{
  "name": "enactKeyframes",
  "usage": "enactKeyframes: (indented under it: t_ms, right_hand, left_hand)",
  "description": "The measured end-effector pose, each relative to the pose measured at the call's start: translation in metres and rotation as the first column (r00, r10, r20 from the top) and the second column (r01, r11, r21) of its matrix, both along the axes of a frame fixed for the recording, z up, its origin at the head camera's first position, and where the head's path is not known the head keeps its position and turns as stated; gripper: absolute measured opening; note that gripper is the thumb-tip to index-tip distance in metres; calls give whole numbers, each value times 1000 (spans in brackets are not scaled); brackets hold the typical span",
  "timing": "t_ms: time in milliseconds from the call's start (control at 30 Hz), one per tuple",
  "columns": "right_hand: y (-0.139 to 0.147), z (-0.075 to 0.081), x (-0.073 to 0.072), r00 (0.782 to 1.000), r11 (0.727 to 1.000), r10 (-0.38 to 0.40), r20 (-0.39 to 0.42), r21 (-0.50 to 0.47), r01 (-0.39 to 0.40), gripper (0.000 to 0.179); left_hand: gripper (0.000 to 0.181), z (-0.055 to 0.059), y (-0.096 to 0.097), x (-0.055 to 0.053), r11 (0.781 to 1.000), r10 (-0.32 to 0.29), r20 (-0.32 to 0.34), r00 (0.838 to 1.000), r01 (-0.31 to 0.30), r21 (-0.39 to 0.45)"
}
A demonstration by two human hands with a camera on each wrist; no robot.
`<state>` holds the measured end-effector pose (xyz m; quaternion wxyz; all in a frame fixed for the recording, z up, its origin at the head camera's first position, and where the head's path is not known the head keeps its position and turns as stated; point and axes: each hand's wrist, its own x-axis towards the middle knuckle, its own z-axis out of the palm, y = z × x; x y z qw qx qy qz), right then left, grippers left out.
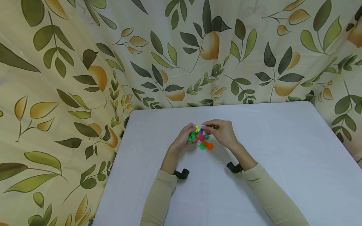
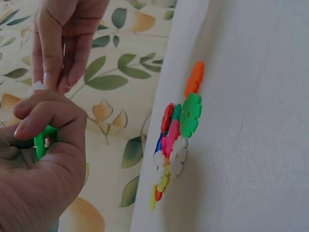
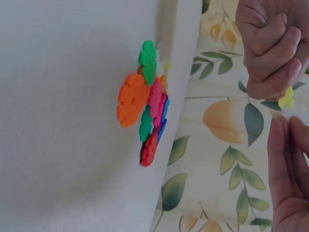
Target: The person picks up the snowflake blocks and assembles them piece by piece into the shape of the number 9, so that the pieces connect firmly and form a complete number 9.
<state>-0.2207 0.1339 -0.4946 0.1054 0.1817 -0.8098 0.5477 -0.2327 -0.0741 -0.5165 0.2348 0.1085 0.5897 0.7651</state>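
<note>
Head view. Left hand (image 1: 182, 137): fingers curled round green pieces (image 1: 192, 136), a yellow piece (image 1: 197, 128) at its fingertips. Right hand (image 1: 222, 131): fingertips drawn together beside the yellow. Both are raised over the white table (image 1: 215, 201); loose flower-shaped pieces (image 1: 202, 137), mixed colours, lie just beneath.

Left wrist view. Green within the left hand's curled grip. White piece (image 2: 37, 87): small, partly hidden, where the two hands meet. Advisable: left hand as fixed clamp, holding close to the joint, lest the thin parts twist.

Right wrist view. Right hand: white piece pinched between thumb and fingers. Yellow piece: jutting from the left hand's grip, just beside the white. Slot engagement: cannot tell. Advisable: notches facing, edges crosswise, a straight, even push without rocking; fingertips off the slots. Probable risk: a slip, dropping the white among the loose stock.
</note>
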Motion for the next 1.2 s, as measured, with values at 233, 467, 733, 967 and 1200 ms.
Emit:
enactKeyframes:
  t_ms: [233, 467, 733, 967, 1200]
  right_hand:
    - [0, 0, -1, 1000, 998, 24, -16, -63, -25, 11]
    - [-3, -2, -1, 999, 995, 42, -7, -90, -42, 12]
    - [-4, -10, -2, 996, 996, 70, 46, -54, -68, 22]
    - [0, -14, -9, 997, 993, -36, 74, 116, 28, 17]
    - [5, -20, -24, 965, 935, -121, 233, 353, 32, 24]
  left_hand:
    - [22, 2, 5, 2, 1000, -24, -8, 1000, 24, 13]
    - [21, 5, 3, 2, 999, -7, -22, 1000, 6, -42]
    - [19, 2, -8, 0, 993, 33, -36, 999, -37, -110]
    - [39, 0, -10, -4, 994, 33, -57, 998, -39, -101]
    - [37, 0, -9, -6, 995, 57, -17, 998, -59, -82]
